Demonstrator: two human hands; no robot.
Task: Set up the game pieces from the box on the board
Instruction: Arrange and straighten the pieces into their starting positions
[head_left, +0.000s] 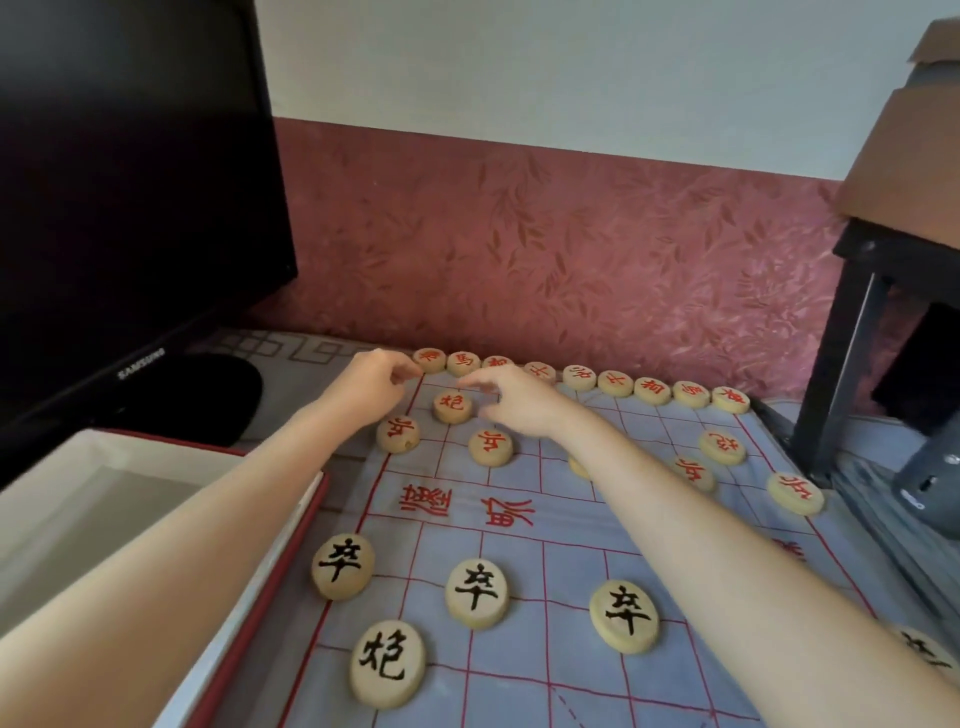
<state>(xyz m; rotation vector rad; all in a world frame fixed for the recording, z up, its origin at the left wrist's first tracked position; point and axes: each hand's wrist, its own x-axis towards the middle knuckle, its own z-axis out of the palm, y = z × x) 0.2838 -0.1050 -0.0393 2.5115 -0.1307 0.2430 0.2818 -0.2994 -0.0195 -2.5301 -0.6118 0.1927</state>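
A dark, glossy monitor (130, 182), switched off, fills the 10 o'clock corner against a wall papered in dull red with a leaf pattern. From the centre down to 5 o'clock lies the board (571, 525), a soft grey-blue cloth with a red grid and red characters across its middle band; it wrinkles slightly, as cloth does. At 8 o'clock, touching the board's left edge, sits the box (93, 519), shallow, white inside with a red rim. The part in view holds no pieces, which suggests the setting-up is nearly finished. Two bare forearms reach from 7 and 4 o'clock to the board's far left corner, probably to straighten pieces there. The left hand (374, 384) has its fingers curled, the tips close to the end disc of the far row. They are blurred, so I cannot tell whether they pinch anything. The right hand (514, 400) hovers with fingers loose and apart, holding nothing, just beside a red cannon (453, 406). The pieces are thick, round, pale discs, seemingly wood, with painted characters. A red row (614, 383) lines the far edge at 12 o'clock, and black pieces (477, 592) sit on grid crossings at 6 o'clock.
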